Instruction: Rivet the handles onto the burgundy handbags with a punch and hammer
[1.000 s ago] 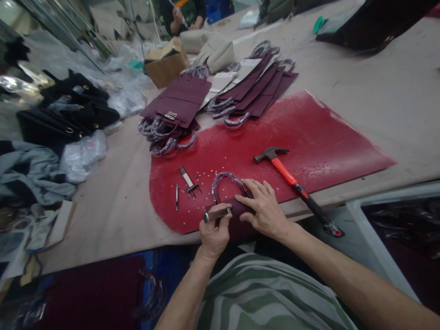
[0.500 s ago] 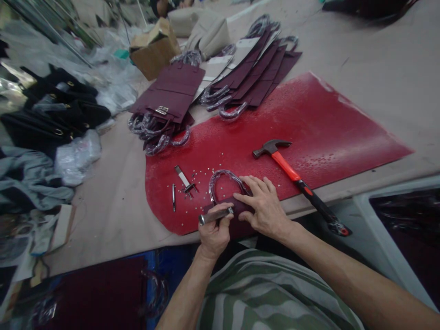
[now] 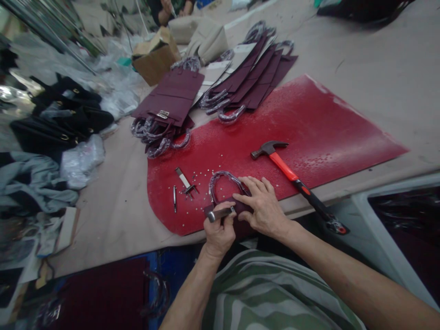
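My left hand (image 3: 220, 236) is closed around a short metal hand punch (image 3: 220, 214), held tilted with its tip against a burgundy bag panel (image 3: 242, 206). Fingers spread, my right hand (image 3: 263, 206) lies on that panel and steadies it. The panel's plastic-wrapped handle (image 3: 225, 176) arches away from me on the red mat (image 3: 213, 137). To the right rests a claw hammer (image 3: 285, 169) with a red and black grip. Left of the handle are a pronged metal tool (image 3: 185, 181), a thin metal rod (image 3: 174, 199) and several tiny cut-out dots.
Stacked burgundy bag panels (image 3: 175, 96) with wrapped handles lie beyond the mat, beside a cardboard box (image 3: 156, 59). Black bags (image 3: 65, 114) and plastic wrap stand at left. A white bin (image 3: 364, 215) is at right. Another person's hand (image 3: 167, 9) shows at the back.
The view has tilted and shifted slightly. My left hand and the punch have moved a little to the right along the panel. My right hand stays on the panel.
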`<state>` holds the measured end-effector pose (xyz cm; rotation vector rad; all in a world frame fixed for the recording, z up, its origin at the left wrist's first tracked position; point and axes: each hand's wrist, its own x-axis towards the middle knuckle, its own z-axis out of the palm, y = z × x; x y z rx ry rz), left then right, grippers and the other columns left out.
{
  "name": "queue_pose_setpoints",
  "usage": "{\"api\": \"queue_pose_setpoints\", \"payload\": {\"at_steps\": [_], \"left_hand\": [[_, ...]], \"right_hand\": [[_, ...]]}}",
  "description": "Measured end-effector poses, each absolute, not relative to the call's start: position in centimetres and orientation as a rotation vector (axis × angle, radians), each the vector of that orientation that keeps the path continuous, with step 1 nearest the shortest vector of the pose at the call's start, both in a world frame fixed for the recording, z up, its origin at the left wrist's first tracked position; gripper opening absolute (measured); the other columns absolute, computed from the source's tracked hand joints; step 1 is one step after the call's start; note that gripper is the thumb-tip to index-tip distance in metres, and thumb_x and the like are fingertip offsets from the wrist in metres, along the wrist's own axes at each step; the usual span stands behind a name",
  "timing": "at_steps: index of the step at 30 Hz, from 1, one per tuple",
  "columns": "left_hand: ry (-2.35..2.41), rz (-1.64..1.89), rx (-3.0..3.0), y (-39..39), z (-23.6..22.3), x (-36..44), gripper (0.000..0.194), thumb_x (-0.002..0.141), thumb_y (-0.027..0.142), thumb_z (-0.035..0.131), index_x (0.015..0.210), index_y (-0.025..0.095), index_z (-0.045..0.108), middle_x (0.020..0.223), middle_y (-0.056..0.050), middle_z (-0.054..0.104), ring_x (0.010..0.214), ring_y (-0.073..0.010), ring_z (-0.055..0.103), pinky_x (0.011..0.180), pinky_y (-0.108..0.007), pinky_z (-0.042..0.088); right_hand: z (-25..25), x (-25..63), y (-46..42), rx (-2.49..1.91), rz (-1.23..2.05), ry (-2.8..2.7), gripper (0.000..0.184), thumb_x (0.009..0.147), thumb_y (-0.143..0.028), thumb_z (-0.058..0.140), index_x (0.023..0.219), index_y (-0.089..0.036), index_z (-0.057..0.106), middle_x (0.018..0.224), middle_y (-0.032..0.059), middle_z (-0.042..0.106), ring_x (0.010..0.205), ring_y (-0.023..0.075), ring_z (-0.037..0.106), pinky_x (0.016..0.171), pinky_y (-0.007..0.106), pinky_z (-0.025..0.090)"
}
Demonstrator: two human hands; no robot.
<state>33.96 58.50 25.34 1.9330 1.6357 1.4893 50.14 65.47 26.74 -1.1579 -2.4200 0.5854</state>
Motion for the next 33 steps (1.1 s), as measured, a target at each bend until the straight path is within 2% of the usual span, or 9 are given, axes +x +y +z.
{"api": "queue_pose_setpoints", "payload": {"at_steps": [12, 19, 29, 31, 33], "left_hand": [[1.756, 1.473, 1.947, 58.6, 24.8, 34.5, 0.015, 0.093, 0.015, 0.056, 0.102, 0.016, 0.067, 0.095, -0.007, 0.074, 0.092, -0.0171, 0.071, 0.087, -0.028, 0.057], [1.814, 1.431, 1.886, 58.6, 25.0, 34.4, 0.016, 0.096, 0.021, 0.052, 0.098, 0.016, 0.066, 0.093, -0.007, 0.073, 0.088, -0.0174, 0.071, 0.083, -0.028, 0.057], [1.699, 1.468, 2.203, 58.9, 24.1, 34.5, 0.019, 0.094, 0.014, 0.05, 0.108, 0.016, 0.063, 0.098, -0.009, 0.073, 0.094, -0.0183, 0.072, 0.086, -0.03, 0.059], [1.701, 1.466, 2.174, 58.9, 24.1, 34.5, 0.018, 0.093, 0.013, 0.051, 0.106, 0.016, 0.063, 0.096, -0.009, 0.073, 0.093, -0.0181, 0.072, 0.086, -0.029, 0.059], [1.71, 1.465, 2.117, 58.9, 24.0, 34.6, 0.018, 0.092, 0.013, 0.052, 0.106, 0.017, 0.063, 0.095, -0.008, 0.073, 0.091, -0.018, 0.072, 0.085, -0.028, 0.059]], "right_hand": [[26.7, 50.2, 65.4, -1.169, 0.592, -2.426, 0.055, 0.071, -0.032, 0.086, 0.123, -0.029, 0.07, 0.153, 0.0116, 0.041, 0.14, 0.0338, 0.034, 0.117, 0.058, 0.019], [26.9, 50.3, 65.5, -1.181, 0.589, -2.437, 0.053, 0.071, -0.034, 0.086, 0.121, -0.029, 0.071, 0.153, 0.0115, 0.041, 0.139, 0.034, 0.036, 0.117, 0.058, 0.02], [26.5, 50.1, 65.4, -1.143, 0.573, -2.444, 0.051, 0.072, -0.029, 0.083, 0.122, -0.028, 0.07, 0.153, 0.0125, 0.04, 0.139, 0.0356, 0.035, 0.115, 0.06, 0.021], [26.7, 50.6, 65.7, -1.087, 0.599, -2.422, 0.05, 0.075, -0.025, 0.079, 0.123, -0.027, 0.068, 0.15, 0.0123, 0.044, 0.137, 0.0344, 0.039, 0.114, 0.06, 0.025], [27.3, 51.7, 66.2, -1.061, 0.569, -2.334, 0.044, 0.081, -0.022, 0.071, 0.125, -0.025, 0.066, 0.144, 0.0122, 0.05, 0.133, 0.0309, 0.044, 0.111, 0.055, 0.032]]}}
